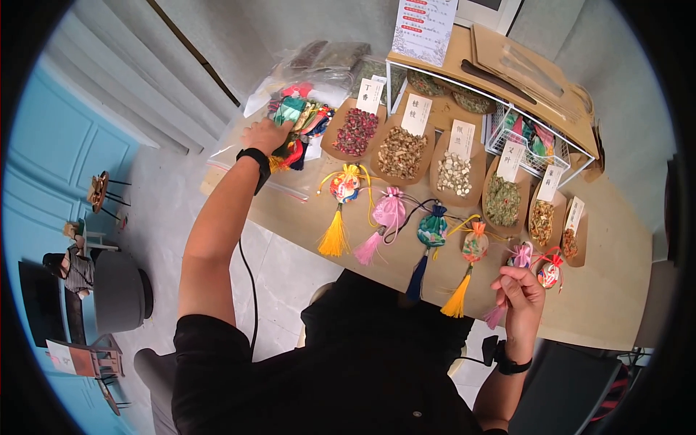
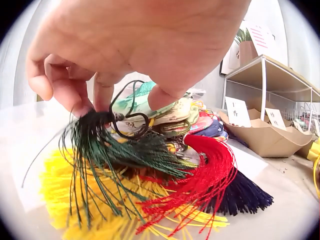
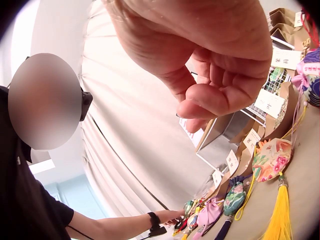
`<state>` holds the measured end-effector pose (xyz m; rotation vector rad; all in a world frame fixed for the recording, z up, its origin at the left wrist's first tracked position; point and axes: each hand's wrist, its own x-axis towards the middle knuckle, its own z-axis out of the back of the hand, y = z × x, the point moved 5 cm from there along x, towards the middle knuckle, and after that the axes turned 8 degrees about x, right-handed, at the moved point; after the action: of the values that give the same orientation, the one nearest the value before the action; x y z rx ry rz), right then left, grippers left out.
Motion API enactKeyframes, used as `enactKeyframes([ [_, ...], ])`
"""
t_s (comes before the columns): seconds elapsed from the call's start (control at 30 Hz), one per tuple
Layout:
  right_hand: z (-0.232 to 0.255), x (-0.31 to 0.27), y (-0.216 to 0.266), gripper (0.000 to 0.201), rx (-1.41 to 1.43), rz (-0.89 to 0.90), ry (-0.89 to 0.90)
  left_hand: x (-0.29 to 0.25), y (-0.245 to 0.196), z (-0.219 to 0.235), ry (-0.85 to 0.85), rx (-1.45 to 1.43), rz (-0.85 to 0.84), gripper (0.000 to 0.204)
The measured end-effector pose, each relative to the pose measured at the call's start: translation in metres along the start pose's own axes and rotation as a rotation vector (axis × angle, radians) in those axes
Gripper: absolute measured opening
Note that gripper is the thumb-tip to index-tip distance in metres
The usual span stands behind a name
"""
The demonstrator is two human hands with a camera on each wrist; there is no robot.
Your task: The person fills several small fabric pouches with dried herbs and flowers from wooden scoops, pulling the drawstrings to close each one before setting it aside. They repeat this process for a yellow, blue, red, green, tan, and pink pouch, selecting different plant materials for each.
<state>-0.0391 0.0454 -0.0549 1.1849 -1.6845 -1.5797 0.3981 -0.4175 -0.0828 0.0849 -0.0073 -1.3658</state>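
Observation:
My left hand (image 1: 266,135) reaches into a pile of flat, unfilled fabric sachets at the table's left. In the left wrist view its fingertips grip the knot of a dark green tassel (image 2: 125,150), the thumb beside a pale green pouch (image 2: 145,97). Yellow tassels (image 2: 85,190), a red tassel (image 2: 212,157) and a navy tassel (image 2: 245,192) spread below. My right hand (image 1: 520,290) hovers at the table's front right, fingers loosely curled, holding nothing. It overlaps a pink-and-purple sachet (image 1: 520,255) in the head view. Beside it lies a red-corded sachet (image 1: 549,273).
Several filled sachets with tassels, including a pink one (image 1: 389,210) and a dark green one (image 1: 433,228), line the front edge. Behind them stand labelled paper trays of dried herbs, such as rosebuds (image 1: 355,133). A wooden shelf (image 1: 500,90) with a wire basket (image 1: 525,138) stands behind.

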Motion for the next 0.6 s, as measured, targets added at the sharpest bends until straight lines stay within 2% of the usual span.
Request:
enactKeyframes([
  [0.07, -0.001, -0.001, -0.002, 0.014, -0.013, -0.005, -0.002, 0.001, -0.002, 0.004, -0.005, 0.078, -0.046, 0.082],
  [0.17, -0.003, -0.002, -0.005, 0.014, -0.025, -0.027, -0.009, 0.007, -0.007, 0.011, -0.18, 0.124, -0.103, 0.079],
  [0.3, -0.006, -0.003, -0.008, 0.013, -0.026, -0.046, -0.005, 0.043, -0.013, -0.002, -0.246, -0.169, -0.353, 0.066],
  [0.4, -0.007, -0.004, -0.007, 0.014, -0.102, -0.054, -0.036, 0.069, -0.025, -0.026, -0.311, -0.265, -0.392, 0.064],
  [0.43, -0.007, -0.006, -0.005, 0.015, -0.121, -0.082, -0.049, 0.113, -0.027, -0.053, -0.209, -0.358, -0.527, 0.051],
  [0.47, -0.011, -0.008, -0.002, 0.015, -0.097, -0.126, -0.061, 0.136, -0.03, -0.074, -0.374, -0.029, -0.862, 0.034],
  [0.5, -0.01, -0.009, -0.002, 0.016, -0.082, -0.158, -0.062, 0.154, -0.029, -0.098, -0.649, 0.274, -1.157, 0.018],
  [0.53, -0.01, -0.01, -0.002, 0.016, -0.051, -0.144, -0.056, 0.162, -0.032, -0.1, -0.608, 0.144, -1.103, 0.012],
  [0.57, -0.006, -0.011, -0.004, 0.016, -0.087, -0.131, -0.063, 0.195, -0.023, -0.121, -0.62, 0.085, -1.11, 0.011],
  [0.6, -0.003, -0.012, -0.006, 0.016, -0.111, -0.109, -0.07, 0.202, -0.023, -0.12, -0.391, -0.18, -0.853, 0.012],
])
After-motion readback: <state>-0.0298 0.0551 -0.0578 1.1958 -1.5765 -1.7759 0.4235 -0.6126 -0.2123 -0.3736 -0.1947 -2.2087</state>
